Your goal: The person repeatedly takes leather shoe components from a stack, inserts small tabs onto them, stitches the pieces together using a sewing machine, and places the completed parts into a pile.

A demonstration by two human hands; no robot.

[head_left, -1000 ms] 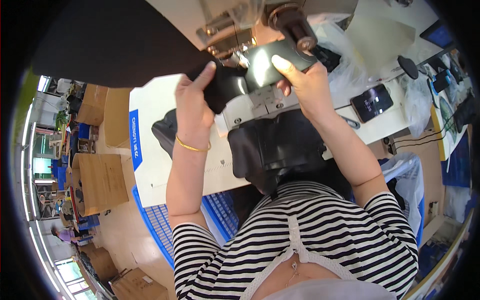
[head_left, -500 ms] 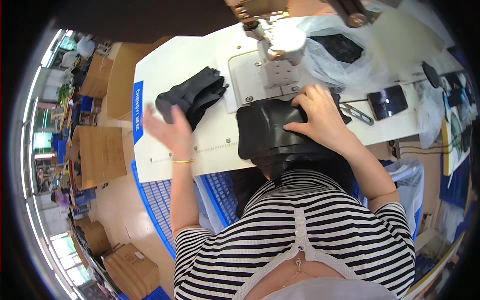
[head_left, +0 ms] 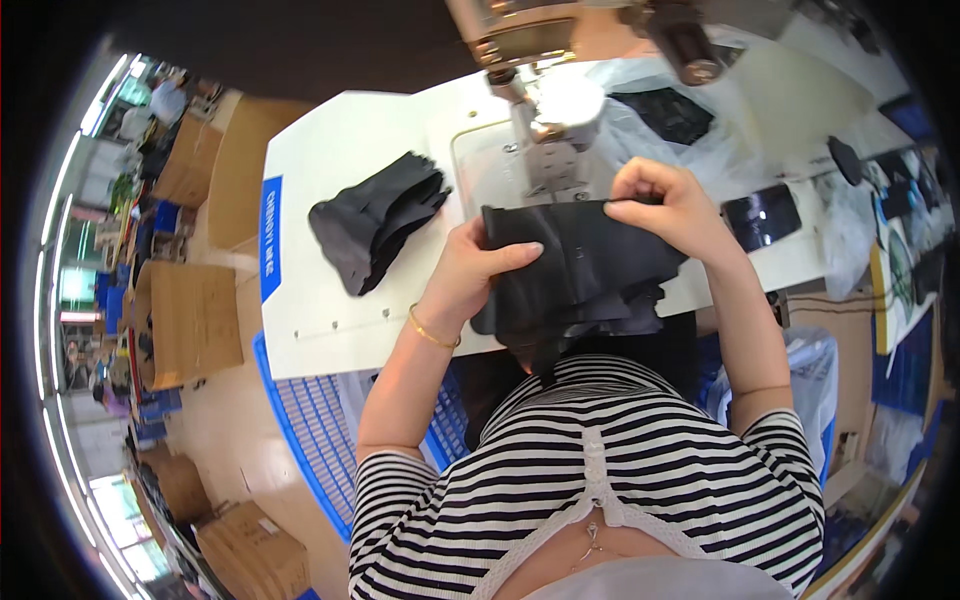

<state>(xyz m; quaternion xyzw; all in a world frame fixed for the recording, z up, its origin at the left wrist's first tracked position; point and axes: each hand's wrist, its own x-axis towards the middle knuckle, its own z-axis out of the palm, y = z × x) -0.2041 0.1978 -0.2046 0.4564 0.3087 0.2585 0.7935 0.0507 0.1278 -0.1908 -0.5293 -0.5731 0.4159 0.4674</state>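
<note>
Black fabric pieces (head_left: 580, 255) lie in a layered pile at the front edge of the white sewing table (head_left: 330, 190). My left hand (head_left: 470, 272) grips the left side of the top piece, thumb on its face and the other fingers hidden behind. With thumb and fingers pinched, my right hand (head_left: 665, 205) holds the upper right edge of the same piece. Just beyond my hands stands the sewing machine head (head_left: 555, 150). To the left, apart from my left hand, rests a second bundle of black fabric pieces (head_left: 375, 225).
A clear plastic bag (head_left: 640, 130) with black material sits behind my right hand. A dark phone (head_left: 762, 217) lies on the table's right side. Blue plastic baskets (head_left: 300, 430) stand under the front edge. Cardboard boxes (head_left: 190, 320) are on the floor at left.
My left hand has come from the left bundle to the pile and taken hold of the top fabric piece. My right hand has shifted to its upper right edge.
</note>
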